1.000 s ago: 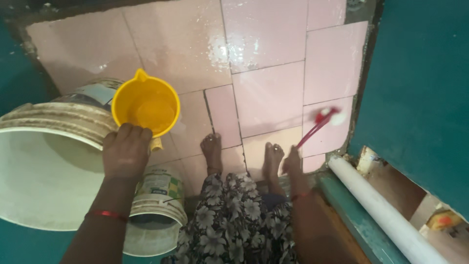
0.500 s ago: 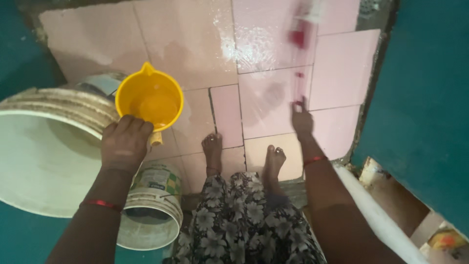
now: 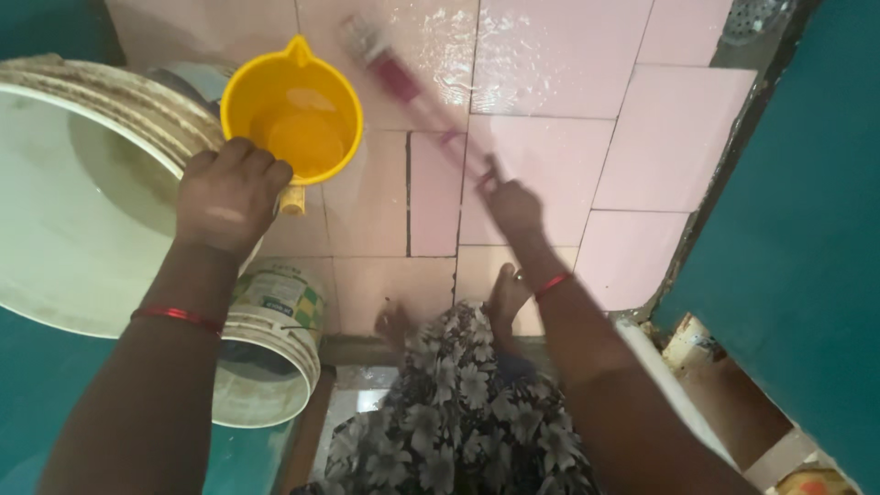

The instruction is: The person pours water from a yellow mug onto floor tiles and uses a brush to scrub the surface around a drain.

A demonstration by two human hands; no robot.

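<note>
My left hand (image 3: 227, 195) grips the handle of a yellow plastic jug (image 3: 294, 107), held upright over the wet pink tiled floor (image 3: 550, 82); a little water shows at its bottom. My right hand (image 3: 513, 205) is closed on the red handle of a scrubbing brush (image 3: 403, 82), which slants up and left across the tiles, its blurred bristle head near the top. My bare feet stand on the tiles just below the hands, partly hidden by a dark flowered garment.
A large white tub (image 3: 64, 202) sits at the left, with a smaller white bucket (image 3: 266, 357) beside it. A teal wall (image 3: 807, 211) borders the right. A white pipe (image 3: 678, 385) runs along the lower right. A floor drain (image 3: 756, 18) sits at top right.
My right hand swept the brush from the right side of the floor up and across to the upper left. The view shifted down; the jug stayed in my left hand.
</note>
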